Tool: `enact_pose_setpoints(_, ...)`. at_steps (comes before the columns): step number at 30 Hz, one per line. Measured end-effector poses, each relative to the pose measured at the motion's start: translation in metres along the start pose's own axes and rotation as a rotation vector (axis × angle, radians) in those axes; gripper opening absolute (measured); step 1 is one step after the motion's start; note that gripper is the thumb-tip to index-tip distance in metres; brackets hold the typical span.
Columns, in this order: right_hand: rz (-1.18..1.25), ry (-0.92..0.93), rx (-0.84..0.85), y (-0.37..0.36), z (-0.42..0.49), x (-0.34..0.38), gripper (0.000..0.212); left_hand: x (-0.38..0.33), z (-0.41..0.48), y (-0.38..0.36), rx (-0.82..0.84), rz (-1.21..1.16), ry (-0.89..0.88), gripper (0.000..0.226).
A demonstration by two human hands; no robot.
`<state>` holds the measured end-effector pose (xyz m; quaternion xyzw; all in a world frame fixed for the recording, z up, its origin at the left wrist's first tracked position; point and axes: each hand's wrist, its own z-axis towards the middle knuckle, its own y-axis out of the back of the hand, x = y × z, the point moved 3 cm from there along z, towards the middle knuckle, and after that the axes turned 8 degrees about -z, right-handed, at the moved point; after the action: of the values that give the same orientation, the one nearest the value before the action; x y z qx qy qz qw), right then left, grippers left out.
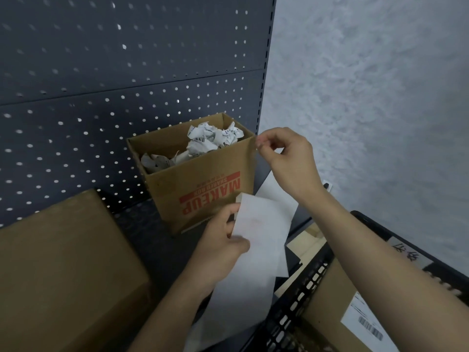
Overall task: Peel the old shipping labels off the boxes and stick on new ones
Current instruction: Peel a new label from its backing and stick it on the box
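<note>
One view only, head cam. Landmark I'm using: the open MAKEUP box [200,171] standing on the dark shelf [152,240] against the pegboard [101,72], print upside down, crumpled labels [210,139] piled inside it.

Left hand [223,246], in front of the MAKEUP box: thumb and fingers pinching the top edge of a long white backing strip [256,240], which hangs down toward the camera.

Right hand [284,158], at the MAKEUP box's right rim corner: thumb and forefinger pressed together. I can't tell what's in the pinch, too small and blurred.

Left of the MAKEUP box, nearer the camera: a plain closed carton [63,270]. Right of it and lower: a black crate [304,295] holding a labelled box [332,298], with a barcode label [365,323] on its face, partly hidden under the right forearm.
</note>
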<state>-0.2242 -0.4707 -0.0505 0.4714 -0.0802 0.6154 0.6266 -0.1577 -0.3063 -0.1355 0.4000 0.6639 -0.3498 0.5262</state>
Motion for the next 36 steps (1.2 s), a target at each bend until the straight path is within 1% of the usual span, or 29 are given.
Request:
enact_pose_setpoints(2, -0.032, -0.029, 0.019, 0.003, -0.011, -0.008, 0.014, 0.002, -0.004, -0.002, 0.009, -0.047, 0.003, 0.052)
enact_pose_setpoints(5, -0.112, -0.112, 0.102, 0.006, -0.03, -0.026, 0.015, 0.005, -0.007, -0.005, -0.001, -0.149, 0.013, 0.035)
enact_pose_setpoints(8, -0.163, -0.214, 0.236, 0.006, -0.049, -0.042, 0.014, 0.008, -0.01, -0.009, -0.019, -0.162, 0.009, 0.046)
enact_pose_setpoints(9, -0.178, -0.238, 0.289, 0.005, -0.054, -0.045, 0.014, 0.009, -0.01, -0.01, -0.027, -0.146, 0.001, 0.044)
enact_pose_setpoints(12, -0.19, -0.293, 0.401, 0.002, -0.067, -0.051, 0.015, 0.012, -0.01, -0.012, -0.015, -0.161, -0.012, 0.018)
enact_pose_setpoints(13, -0.207, -0.306, 0.418, 0.003, -0.07, -0.052, 0.015, 0.013, -0.011, -0.013, -0.001, -0.169, -0.006, 0.016)
enact_pose_setpoints(17, -0.268, -0.369, 0.488, 0.01, -0.08, -0.056, 0.016, 0.016, -0.014, -0.016, 0.067, -0.143, 0.003, 0.026)
enact_pose_setpoints(18, -0.277, -0.385, 0.498, 0.012, -0.083, -0.055, 0.02, 0.016, -0.015, -0.017, 0.069, -0.124, -0.006, 0.029)
enact_pose_setpoints(21, -0.331, -0.467, 0.547, 0.02, -0.091, -0.051, 0.047, 0.014, -0.02, -0.02, 0.077, -0.083, -0.047, 0.036)
enact_pose_setpoints(23, -0.357, -0.495, 0.611, 0.024, -0.096, -0.047, 0.054, 0.013, -0.025, -0.022, 0.064, -0.052, -0.057, 0.035)
enact_pose_setpoints(25, -0.328, -0.489, 0.639, 0.029, -0.098, -0.042, 0.048, 0.011, -0.029, -0.024, 0.061, -0.043, -0.057, 0.026)
enact_pose_setpoints(26, -0.285, -0.481, 0.63, 0.032, -0.098, -0.039, 0.042, 0.011, -0.031, -0.025, 0.056, -0.059, -0.053, 0.027)
enact_pose_setpoints(27, -0.216, -0.476, 0.608, 0.035, -0.098, -0.037, 0.036, 0.009, -0.032, -0.027, 0.041, -0.087, -0.053, 0.035)
enact_pose_setpoints(29, -0.057, -0.472, 0.569, 0.041, -0.099, -0.033, 0.024, 0.009, -0.033, -0.028, -0.033, -0.217, -0.024, 0.048)
enact_pose_setpoints(30, 0.005, -0.465, 0.549, 0.045, -0.1, -0.032, 0.02, 0.01, -0.032, -0.028, -0.07, -0.299, -0.001, 0.045)
enact_pose_setpoints(32, 0.064, -0.434, 0.502, 0.052, -0.101, -0.032, 0.013, 0.002, -0.034, -0.035, -0.098, -0.396, -0.027, 0.02)
enact_pose_setpoints(33, 0.076, -0.417, 0.484, 0.055, -0.101, -0.031, 0.011, -0.001, -0.034, -0.036, -0.134, -0.421, -0.034, 0.019)
enact_pose_setpoints(36, 0.151, -0.378, 0.474, 0.062, -0.101, -0.026, 0.009, -0.001, -0.035, -0.034, -0.228, -0.4, 0.005, 0.031)
